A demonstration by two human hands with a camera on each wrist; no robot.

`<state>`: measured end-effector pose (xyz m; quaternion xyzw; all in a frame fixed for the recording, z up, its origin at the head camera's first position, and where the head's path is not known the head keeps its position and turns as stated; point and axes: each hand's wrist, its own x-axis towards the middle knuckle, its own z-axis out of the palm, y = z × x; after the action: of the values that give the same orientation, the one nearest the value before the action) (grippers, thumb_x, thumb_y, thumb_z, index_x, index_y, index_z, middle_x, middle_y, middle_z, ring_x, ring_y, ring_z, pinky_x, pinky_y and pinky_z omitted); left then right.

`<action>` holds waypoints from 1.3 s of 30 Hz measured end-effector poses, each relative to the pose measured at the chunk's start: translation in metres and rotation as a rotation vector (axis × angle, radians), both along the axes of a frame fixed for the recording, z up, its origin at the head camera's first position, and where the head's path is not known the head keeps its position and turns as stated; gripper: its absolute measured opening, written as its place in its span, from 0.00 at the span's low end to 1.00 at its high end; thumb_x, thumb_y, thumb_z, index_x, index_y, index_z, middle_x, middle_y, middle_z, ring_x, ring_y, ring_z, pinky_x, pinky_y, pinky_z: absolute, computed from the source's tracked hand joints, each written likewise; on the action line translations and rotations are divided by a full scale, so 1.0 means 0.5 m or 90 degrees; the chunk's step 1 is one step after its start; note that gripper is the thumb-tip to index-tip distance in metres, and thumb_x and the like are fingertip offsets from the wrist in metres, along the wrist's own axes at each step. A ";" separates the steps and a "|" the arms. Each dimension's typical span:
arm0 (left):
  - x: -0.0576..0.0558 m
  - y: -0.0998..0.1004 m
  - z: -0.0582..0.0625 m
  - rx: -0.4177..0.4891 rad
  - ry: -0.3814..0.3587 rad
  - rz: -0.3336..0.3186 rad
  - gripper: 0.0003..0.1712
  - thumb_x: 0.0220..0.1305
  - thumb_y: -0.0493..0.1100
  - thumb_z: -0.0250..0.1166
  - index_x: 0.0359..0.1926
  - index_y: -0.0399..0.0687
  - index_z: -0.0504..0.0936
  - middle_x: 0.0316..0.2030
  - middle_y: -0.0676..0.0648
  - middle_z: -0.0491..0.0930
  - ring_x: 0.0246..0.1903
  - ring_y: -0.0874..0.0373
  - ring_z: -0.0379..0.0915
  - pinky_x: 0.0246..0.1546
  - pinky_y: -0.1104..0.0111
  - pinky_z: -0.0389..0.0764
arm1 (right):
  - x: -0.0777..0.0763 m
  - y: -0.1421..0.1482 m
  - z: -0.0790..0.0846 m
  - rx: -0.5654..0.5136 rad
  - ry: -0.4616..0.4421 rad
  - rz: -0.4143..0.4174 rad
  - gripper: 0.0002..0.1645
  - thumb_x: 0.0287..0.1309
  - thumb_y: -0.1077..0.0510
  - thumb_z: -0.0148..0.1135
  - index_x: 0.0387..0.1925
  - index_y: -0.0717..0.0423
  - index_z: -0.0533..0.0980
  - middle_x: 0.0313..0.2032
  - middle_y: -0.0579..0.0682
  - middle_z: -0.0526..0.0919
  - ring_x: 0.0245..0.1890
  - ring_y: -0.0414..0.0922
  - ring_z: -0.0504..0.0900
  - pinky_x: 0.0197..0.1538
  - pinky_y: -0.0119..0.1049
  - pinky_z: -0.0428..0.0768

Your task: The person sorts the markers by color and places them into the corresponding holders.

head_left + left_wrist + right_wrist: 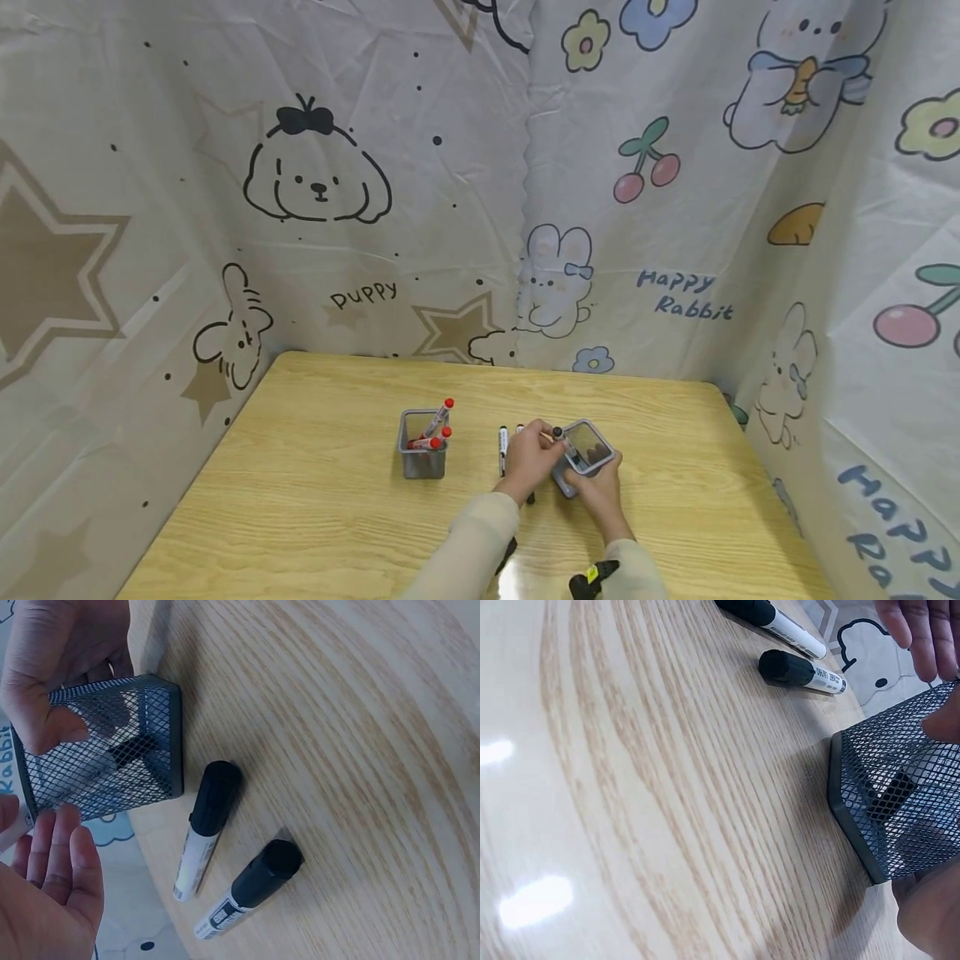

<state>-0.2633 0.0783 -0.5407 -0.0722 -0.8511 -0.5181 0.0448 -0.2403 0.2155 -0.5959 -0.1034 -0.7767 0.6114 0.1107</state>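
Observation:
My right hand (602, 492) grips a grey mesh pen holder (161, 724) round its sides, tilting it slightly close over the table. At its mouth, my left hand (532, 457) pinches the upper end of a white marker (88, 774) between thumb and fingers. Through the mesh, the marker's black cap shows pointing down inside the holder. Beside the holder lie two white markers with black caps, one marker (201, 832) nearer to it and another marker (247, 889) farther off. From the head view, my left hand partly covers the markers on the table.
Another mesh pen holder (423, 467) stands upright at the left with several red-capped markers (435, 429) in it. The wood-grain table (322, 517) is bounded at the back and sides by a printed curtain (360, 258).

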 end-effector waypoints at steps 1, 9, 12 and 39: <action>0.000 -0.001 -0.001 0.003 -0.005 0.004 0.10 0.55 0.45 0.68 0.35 0.48 0.78 0.21 0.57 0.76 0.20 0.66 0.69 0.20 0.71 0.70 | -0.001 -0.001 0.000 0.003 -0.002 0.000 0.48 0.34 0.66 0.68 0.57 0.67 0.52 0.55 0.72 0.66 0.57 0.64 0.65 0.58 0.52 0.63; 0.000 -0.006 -0.014 -0.010 -0.007 0.024 0.11 0.53 0.46 0.69 0.35 0.46 0.79 0.20 0.59 0.74 0.18 0.67 0.66 0.19 0.72 0.68 | -0.001 -0.004 -0.002 0.012 0.001 -0.009 0.48 0.33 0.67 0.67 0.57 0.68 0.52 0.54 0.72 0.66 0.56 0.64 0.66 0.59 0.51 0.62; 0.000 -0.008 -0.013 -0.016 0.002 0.025 0.11 0.53 0.46 0.68 0.35 0.47 0.79 0.21 0.58 0.75 0.20 0.66 0.68 0.21 0.72 0.69 | -0.001 -0.003 -0.003 0.015 0.012 -0.011 0.48 0.33 0.68 0.67 0.57 0.68 0.52 0.54 0.72 0.66 0.55 0.64 0.66 0.59 0.51 0.62; 0.006 -0.061 -0.056 -0.249 -0.006 0.080 0.14 0.46 0.46 0.69 0.35 0.46 0.81 0.35 0.47 0.72 0.34 0.51 0.70 0.31 0.59 0.72 | 0.000 -0.001 -0.006 0.008 0.005 -0.003 0.48 0.33 0.67 0.66 0.57 0.65 0.51 0.56 0.71 0.64 0.56 0.65 0.66 0.59 0.52 0.62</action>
<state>-0.2603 0.0477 -0.5688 -0.0237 -0.9387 -0.3391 0.0580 -0.2404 0.2147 -0.5990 -0.1017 -0.7799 0.6067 0.1158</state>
